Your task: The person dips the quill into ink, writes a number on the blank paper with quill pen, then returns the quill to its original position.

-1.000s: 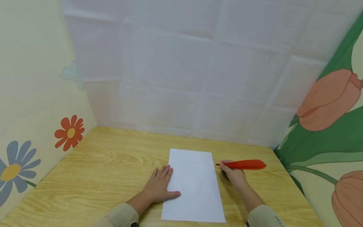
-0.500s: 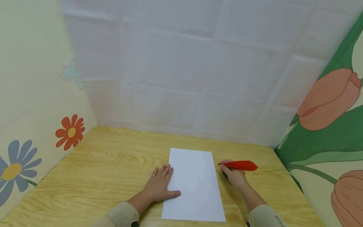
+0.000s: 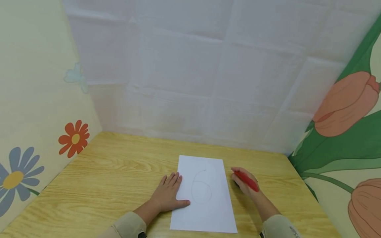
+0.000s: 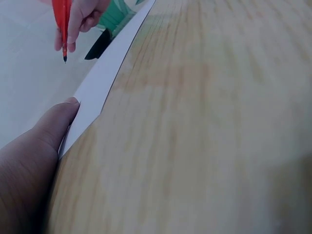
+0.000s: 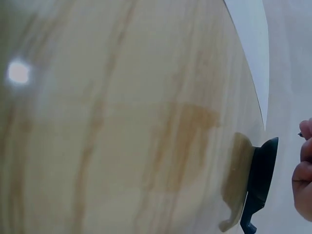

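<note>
A white sheet of paper (image 3: pixel 205 218) lies on the table, bearing a thin-lined figure 6 (image 3: pixel 192 183). My left hand (image 3: pixel 166 195) rests flat across its left edge, fingers straight and thumb (image 4: pixel 56 122) spread on the sheet. Just right of the paper, my right hand (image 3: pixel 243 189) holds a red feather pen (image 3: pixel 248 181). In the left wrist view the pen's dark tip points down, raised above the table. Below that hand, a small black base-like object (image 5: pixel 261 178) stands on the table.
The wood-grain table (image 3: pixel 125 172) extends around the paper. A creased white sheet (image 3: pixel 190 72) hangs behind it. Flower-printed panels (image 3: pixel 35 99) flank both sides.
The feather has swung from pointing right to leaning back over my right hand toward the wrist. That hand has barely shifted; my left hand and the paper keep their places.
</note>
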The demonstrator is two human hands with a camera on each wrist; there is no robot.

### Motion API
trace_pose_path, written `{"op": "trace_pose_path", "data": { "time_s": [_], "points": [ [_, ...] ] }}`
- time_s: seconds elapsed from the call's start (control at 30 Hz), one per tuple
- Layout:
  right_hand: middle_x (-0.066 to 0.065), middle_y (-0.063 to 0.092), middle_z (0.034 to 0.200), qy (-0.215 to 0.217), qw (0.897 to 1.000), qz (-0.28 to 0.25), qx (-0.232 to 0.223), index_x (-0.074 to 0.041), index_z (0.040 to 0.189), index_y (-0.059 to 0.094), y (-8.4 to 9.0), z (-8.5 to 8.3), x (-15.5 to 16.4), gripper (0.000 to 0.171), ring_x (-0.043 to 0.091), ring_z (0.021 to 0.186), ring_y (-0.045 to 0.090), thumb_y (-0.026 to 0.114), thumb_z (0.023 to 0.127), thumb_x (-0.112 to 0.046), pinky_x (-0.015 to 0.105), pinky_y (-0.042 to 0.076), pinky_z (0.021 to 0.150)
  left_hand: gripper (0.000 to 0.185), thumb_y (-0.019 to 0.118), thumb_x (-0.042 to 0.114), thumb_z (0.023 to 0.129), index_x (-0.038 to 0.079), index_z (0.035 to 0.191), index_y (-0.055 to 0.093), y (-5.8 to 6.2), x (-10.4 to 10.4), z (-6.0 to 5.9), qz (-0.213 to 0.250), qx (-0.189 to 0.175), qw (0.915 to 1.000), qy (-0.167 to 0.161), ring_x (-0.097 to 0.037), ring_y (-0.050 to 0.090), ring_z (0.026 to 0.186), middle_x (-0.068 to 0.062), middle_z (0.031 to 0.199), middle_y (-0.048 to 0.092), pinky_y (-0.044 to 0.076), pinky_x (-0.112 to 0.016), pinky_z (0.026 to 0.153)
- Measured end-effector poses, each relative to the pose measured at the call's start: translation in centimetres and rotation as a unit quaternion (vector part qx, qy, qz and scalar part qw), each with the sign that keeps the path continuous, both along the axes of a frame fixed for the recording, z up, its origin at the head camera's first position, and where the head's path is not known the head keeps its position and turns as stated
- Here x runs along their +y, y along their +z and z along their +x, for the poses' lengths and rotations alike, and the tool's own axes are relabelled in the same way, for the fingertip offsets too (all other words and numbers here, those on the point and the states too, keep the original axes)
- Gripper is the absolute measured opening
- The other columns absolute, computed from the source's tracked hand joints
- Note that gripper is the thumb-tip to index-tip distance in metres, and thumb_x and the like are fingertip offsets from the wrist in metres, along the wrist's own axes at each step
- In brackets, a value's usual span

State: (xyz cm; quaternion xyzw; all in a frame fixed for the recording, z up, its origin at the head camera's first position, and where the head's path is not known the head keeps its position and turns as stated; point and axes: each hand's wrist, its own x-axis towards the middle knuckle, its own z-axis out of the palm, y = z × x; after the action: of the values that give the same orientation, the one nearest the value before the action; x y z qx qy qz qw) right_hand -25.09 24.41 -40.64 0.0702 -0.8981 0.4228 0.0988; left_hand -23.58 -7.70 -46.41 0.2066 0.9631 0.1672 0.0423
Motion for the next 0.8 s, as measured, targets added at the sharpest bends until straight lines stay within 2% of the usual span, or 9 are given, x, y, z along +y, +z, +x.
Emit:
{"op": "trace_pose_path", "data": {
  "time_s": [0.07,0.17,0.23,0.3,0.43,0.47,0.53,0.63,0.8],
  "points": [
    [0.023,0.069,0.112,0.017,0.999,-0.041,0.001,0.01,0.118,0.063,0.1,0.0,-0.1,0.03,0.012,0.101,0.067,0.066,0.091,-0.001,0.015,0.05,0.087,0.109,0.052,0.079,0.08,0.001,0.153,0.029,0.0,0.0,0.0,0.0,0.001,1.0,0.0,-0.034,0.018,0.152,-0.017,0.162,0.024,0.011,-0.056,0.122],
    [0.029,0.066,0.113,0.026,0.994,-0.106,-0.029,0.016,0.124,0.056,0.0,-0.1,-0.1,0.035,-0.003,0.086,0.062,0.062,0.091,0.005,0.011,0.049,0.065,0.109,0.052,0.079,0.08,0.001,0.153,0.029,-0.1,0.0,-0.1,-0.001,0.0,1.0,0.0,-0.034,0.018,0.152,-0.017,0.162,0.024,0.011,-0.056,0.122],
    [0.024,0.068,0.112,0.035,0.99,-0.133,-0.034,0.015,0.126,0.054,-0.4,-0.4,0.1,0.037,-0.006,0.077,0.058,0.06,0.092,0.006,0.014,0.046,0.055,0.109,0.051,0.079,0.08,0.002,0.153,0.029,-0.2,0.0,-0.1,-0.001,0.001,1.0,0.0,-0.034,0.018,0.152,-0.017,0.162,0.024,0.011,-0.056,0.122],
    [0.024,0.067,0.117,0.024,0.989,-0.134,-0.054,0.012,0.13,0.054,-0.5,-0.6,0.3,0.038,0.0,0.069,0.056,0.059,0.093,0.005,0.018,0.042,0.048,0.109,0.051,0.079,0.08,0.002,0.153,0.029,-0.2,-0.1,-0.1,-0.002,0.002,1.0,0.0,-0.034,0.018,0.152,-0.017,0.162,0.024,0.011,-0.056,0.122],
    [0.022,0.067,0.121,0.009,0.995,-0.081,-0.061,0.005,0.132,0.056,-0.7,-1.2,0.9,0.039,0.02,0.08,0.066,0.06,0.094,0.002,0.015,0.048,0.058,0.108,0.052,0.078,0.08,0.001,0.153,0.03,-0.2,-0.1,-0.1,-0.002,0.005,1.0,0.001,-0.034,0.019,0.151,-0.017,0.161,0.025,0.012,-0.056,0.122],
    [0.028,0.062,0.126,-0.002,0.994,-0.073,-0.076,0.005,0.134,0.055,-0.6,-1.3,0.9,0.041,0.022,0.079,0.066,0.059,0.094,0.002,0.015,0.048,0.059,0.108,0.052,0.078,0.08,0.001,0.153,0.03,-0.2,-0.1,-0.1,-0.002,0.006,1.0,0.001,-0.034,0.019,0.151,-0.017,0.161,0.025,0.012,-0.056,0.122],
    [0.026,0.062,0.128,-0.007,0.995,-0.064,-0.078,0.002,0.135,0.055,-0.8,-1.5,1.2,0.041,0.022,0.076,0.066,0.059,0.094,0.001,0.016,0.049,0.06,0.108,0.052,0.078,0.08,0.001,0.153,0.029,-0.3,-0.1,-0.2,-0.002,0.008,1.0,0.002,-0.034,0.018,0.151,-0.017,0.162,0.024,0.011,-0.056,0.122],
    [0.026,0.06,0.131,-0.016,0.992,-0.088,-0.088,0.0,0.136,0.054,-1.0,-1.6,1.5,0.041,0.011,0.055,0.049,0.055,0.096,0.003,0.02,0.046,0.053,0.108,0.052,0.078,0.08,0.001,0.153,0.029,-0.5,-0.2,-0.3,-0.001,0.011,0.9999,0.001,-0.034,0.018,0.151,-0.017,0.162,0.024,0.011,-0.056,0.122],
    [0.029,0.06,0.13,-0.021,0.99,-0.121,-0.075,0.004,0.134,0.054,-1.1,-1.5,2.0,0.039,0.009,0.053,0.046,0.046,0.096,0.008,0.021,0.046,0.053,0.108,0.052,0.079,0.08,0.001,0.153,0.029,-0.6,-0.3,-0.4,0.002,0.012,0.9999,0.0,-0.034,0.018,0.152,-0.018,0.162,0.024,0.011,-0.057,0.121]
  ]
}}
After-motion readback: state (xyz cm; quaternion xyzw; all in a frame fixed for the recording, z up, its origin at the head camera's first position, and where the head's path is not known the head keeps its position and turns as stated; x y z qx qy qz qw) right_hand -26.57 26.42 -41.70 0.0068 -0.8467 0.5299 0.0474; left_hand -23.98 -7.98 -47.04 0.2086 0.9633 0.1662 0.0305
